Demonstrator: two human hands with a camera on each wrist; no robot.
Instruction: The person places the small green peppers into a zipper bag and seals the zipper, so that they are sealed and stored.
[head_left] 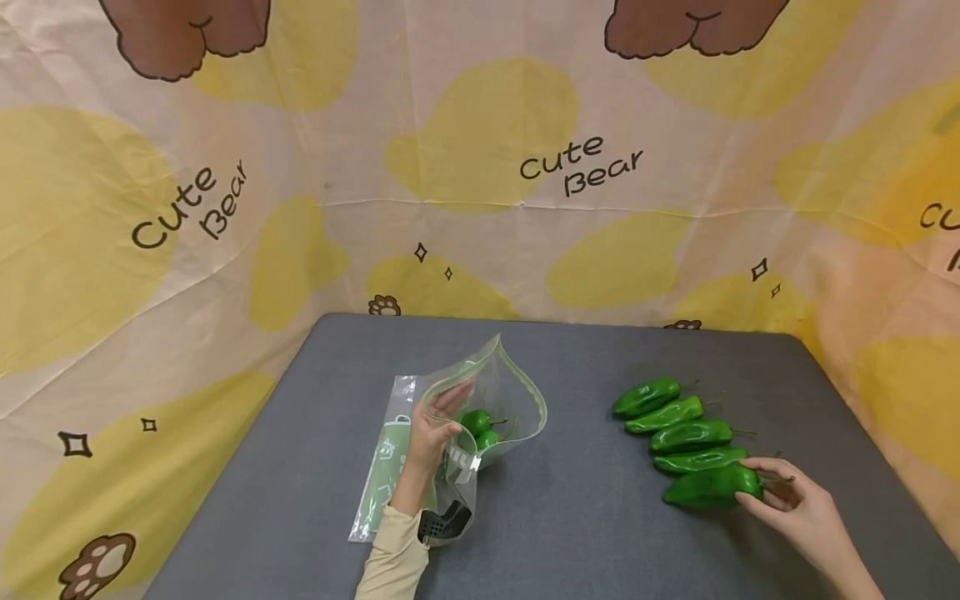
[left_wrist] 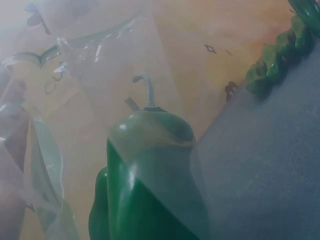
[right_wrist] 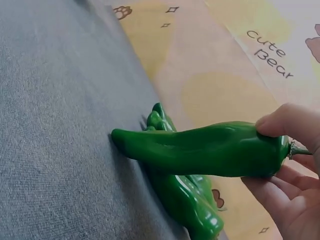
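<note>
My left hand [head_left: 433,433] holds a clear zip bag [head_left: 517,379] by the left side of its gaping mouth, thumb and fingers apart at the rim. Inside the bag are green peppers [head_left: 476,422], stems toward the opening; the left wrist view shows one such pepper [left_wrist: 150,165] through the plastic. At the right, my right hand [head_left: 798,504] pinches the stem end of a long green pepper [head_left: 708,486] between thumb and fingers. That pepper [right_wrist: 200,150] points away from the palm in the right wrist view, overlapping the others behind it.
Several more green peppers [head_left: 690,435] lie in a slanting row beyond the held one. A flat clear packet with green print [head_left: 378,483] rests on the grey table [head_left: 570,525], left of and partly under the bag. Printed cloth [head_left: 480,167] hangs around the table's back and sides.
</note>
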